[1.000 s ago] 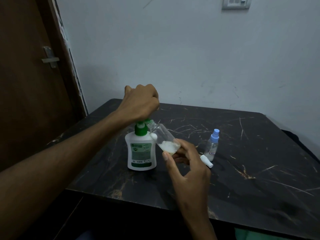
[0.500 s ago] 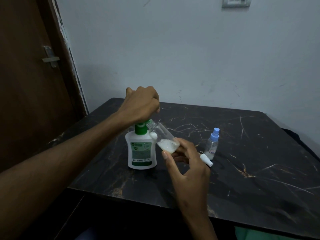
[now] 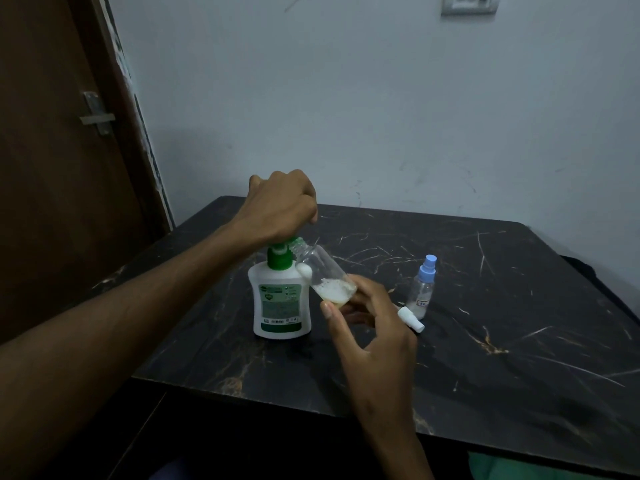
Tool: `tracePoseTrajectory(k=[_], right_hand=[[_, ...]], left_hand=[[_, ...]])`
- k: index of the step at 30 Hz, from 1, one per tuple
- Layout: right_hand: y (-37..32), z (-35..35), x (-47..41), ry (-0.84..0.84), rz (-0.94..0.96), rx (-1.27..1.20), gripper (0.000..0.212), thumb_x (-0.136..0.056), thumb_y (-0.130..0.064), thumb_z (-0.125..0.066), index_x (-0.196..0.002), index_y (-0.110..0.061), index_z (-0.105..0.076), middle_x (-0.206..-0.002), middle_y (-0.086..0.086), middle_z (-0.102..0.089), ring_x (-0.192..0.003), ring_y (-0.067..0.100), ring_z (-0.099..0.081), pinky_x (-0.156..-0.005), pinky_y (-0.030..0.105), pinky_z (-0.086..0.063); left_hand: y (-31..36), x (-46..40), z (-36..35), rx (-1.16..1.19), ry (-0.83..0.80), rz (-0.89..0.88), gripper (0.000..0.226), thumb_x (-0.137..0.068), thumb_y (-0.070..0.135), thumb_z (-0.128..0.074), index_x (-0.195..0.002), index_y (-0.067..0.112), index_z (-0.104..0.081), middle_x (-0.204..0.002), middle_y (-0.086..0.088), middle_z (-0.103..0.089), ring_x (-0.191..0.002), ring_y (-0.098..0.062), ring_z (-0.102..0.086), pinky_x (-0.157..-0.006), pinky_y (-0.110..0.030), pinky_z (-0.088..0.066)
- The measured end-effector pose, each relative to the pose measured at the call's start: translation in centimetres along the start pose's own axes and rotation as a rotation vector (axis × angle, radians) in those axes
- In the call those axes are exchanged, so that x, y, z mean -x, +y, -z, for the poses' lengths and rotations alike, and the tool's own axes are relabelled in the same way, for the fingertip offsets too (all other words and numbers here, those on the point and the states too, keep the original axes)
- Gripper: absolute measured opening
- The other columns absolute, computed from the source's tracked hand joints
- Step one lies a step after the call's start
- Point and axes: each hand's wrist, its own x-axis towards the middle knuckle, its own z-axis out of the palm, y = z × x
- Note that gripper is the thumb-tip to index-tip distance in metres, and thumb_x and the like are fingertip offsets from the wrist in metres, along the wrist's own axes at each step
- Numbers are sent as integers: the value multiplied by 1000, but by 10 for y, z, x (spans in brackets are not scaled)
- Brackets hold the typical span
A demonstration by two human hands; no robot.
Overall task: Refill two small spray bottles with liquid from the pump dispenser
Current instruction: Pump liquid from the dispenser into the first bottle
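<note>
My left hand (image 3: 280, 206) is fisted on the green pump head of the white plastic dispenser (image 3: 280, 303). My right hand (image 3: 370, 327) pinches a tilted clear uncapped spray bottle (image 3: 323, 273), mouth at the nozzle. A blue-capped clear spray bottle (image 3: 424, 285) stands right on the black marble table (image 3: 519, 341), beside a loose white sprayer cap (image 3: 411, 318).

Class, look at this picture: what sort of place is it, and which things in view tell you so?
Probably a room in a home, not a lab or workshop: a wooden door with a latch, a wall switch plate on a plain painted wall, and a small dark marble-pattern table.

pump dispenser (image 3: 280, 304) label print blurred, spray bottle (image 3: 423, 289) sticker unreadable
</note>
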Motion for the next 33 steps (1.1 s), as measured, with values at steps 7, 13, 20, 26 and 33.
tracePoseTrajectory(k=[7, 13, 20, 26, 33], right_hand=[[4, 3, -14, -88, 8, 52, 42, -91, -42, -75, -130, -32, -63, -110, -19, -71, -100, 5, -69, -85, 29, -58], [13, 11, -30, -129, 115, 160, 45, -92, -43, -74, -133, -27, -63, -113, -16, -69, -99, 5, -66, -84, 31, -57], [21, 6, -22, -85, 219, 215, 48, -93, -47, -70, -133, -21, -64, -111, -11, -68, -97, 1, -64, -85, 27, -56], [23, 5, -22, -94, 211, 226, 56, -94, -45, -70, -142, -18, -58, -120, -8, -69, -103, 4, -67, -89, 31, -58], [25, 3, -22, -64, 229, 249, 55, -93, -33, -73, -143, -15, -58, -122, -3, -68, -106, 7, -66, -91, 31, -58]], left_hand=[[-1, -1, 1, -25, -14, -5, 23, -90, 14, -58, -80, 18, -78, -100, 4, -74, -94, -17, -61, -100, -46, -29], [-2, -4, 0, 21, -17, 6, 21, -89, 15, -60, -78, 20, -77, -99, 6, -73, -98, -18, -62, -98, -46, -30], [-5, -4, -1, 36, 14, 25, 23, -88, 14, -58, -78, 19, -78, -98, 6, -74, -98, -17, -61, -94, -42, -30], [-3, 0, -3, 23, 20, 20, 23, -90, 14, -57, -79, 19, -77, -99, 5, -73, -97, -16, -62, -102, -47, -32], [-3, 0, -1, 51, 22, 41, 25, -88, 13, -57, -76, 20, -78, -97, 6, -74, -98, -17, -63, -100, -46, -35]])
